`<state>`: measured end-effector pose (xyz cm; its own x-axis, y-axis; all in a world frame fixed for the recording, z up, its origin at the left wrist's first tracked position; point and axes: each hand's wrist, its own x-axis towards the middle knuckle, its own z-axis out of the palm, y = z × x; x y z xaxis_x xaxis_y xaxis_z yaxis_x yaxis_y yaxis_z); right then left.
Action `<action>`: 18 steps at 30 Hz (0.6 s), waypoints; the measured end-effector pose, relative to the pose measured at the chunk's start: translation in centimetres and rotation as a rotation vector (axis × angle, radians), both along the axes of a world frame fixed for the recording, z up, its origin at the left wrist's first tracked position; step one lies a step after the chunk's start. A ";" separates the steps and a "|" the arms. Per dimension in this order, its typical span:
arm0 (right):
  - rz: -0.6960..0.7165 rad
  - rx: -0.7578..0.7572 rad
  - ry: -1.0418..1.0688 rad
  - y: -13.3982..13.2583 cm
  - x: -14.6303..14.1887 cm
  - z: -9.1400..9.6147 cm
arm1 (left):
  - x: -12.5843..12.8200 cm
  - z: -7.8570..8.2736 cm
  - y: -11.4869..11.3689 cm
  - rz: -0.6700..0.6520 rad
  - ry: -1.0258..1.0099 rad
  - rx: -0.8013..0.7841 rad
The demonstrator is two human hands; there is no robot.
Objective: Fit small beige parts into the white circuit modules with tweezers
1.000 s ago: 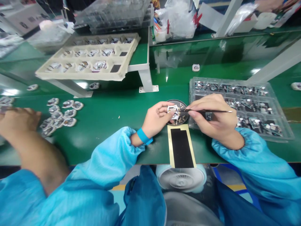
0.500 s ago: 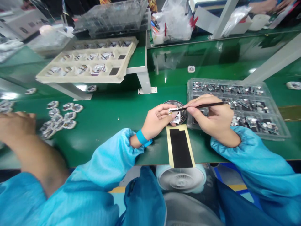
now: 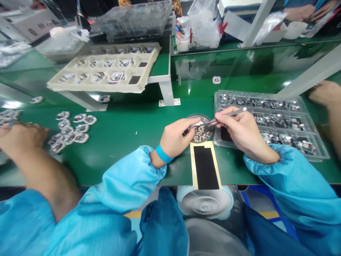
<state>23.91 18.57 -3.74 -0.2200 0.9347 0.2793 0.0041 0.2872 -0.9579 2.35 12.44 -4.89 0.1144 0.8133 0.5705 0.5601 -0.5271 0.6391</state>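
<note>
My right hand [image 3: 236, 126] is closed around a pair of tweezers [image 3: 213, 121], whose tips point left over a round, perforated dish [image 3: 210, 119] of small pale and dark pieces. My left hand [image 3: 176, 138], with a blue wristband, is closed at the dish's left edge. Between its thumb and fingers is a small white-framed part [image 3: 186, 131], turned so that mostly a dark edge shows; the fingers hide most of it. Below the dish lies a black sheet [image 3: 206, 167] with a pale yellow border.
A clear tray [image 3: 287, 129] of small electronic parts lies at right. Several white-framed parts [image 3: 68, 133] are grouped at left, near a co-worker's hand [image 3: 23, 140]. A cream tray [image 3: 98, 87] rests on a raised stand. Another person's arm [image 3: 330, 96] reaches in at far right.
My left hand has rolled over, turning the white-framed part away from view and uncovering the dish. The tweezer tips have moved from the part to above the dish. Another arm has appeared at right.
</note>
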 end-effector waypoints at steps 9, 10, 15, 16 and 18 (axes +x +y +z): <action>0.069 -0.108 0.019 -0.1 0.2 0.5 | -0.9 0.6 0.1 0.098 0.220 0.077; 0.076 -0.121 0.022 -0.2 0.2 0.6 | -0.9 0.7 0.2 0.116 0.247 0.098; 0.047 -0.263 0.039 -0.7 0.0 1.4 | -1.0 0.6 0.2 0.161 0.341 0.170; 0.050 -0.294 0.059 -0.7 0.0 1.6 | -1.0 0.6 0.2 0.168 0.357 0.173; 0.072 -0.353 0.118 -0.5 0.1 1.7 | -1.4 0.8 0.5 0.187 0.362 0.159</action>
<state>24.03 18.09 -2.01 -0.2740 0.9613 -0.0303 -0.1199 -0.0653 -0.9906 0.99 12.92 -4.06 0.1890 0.7444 0.6404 0.8284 -0.4710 0.3031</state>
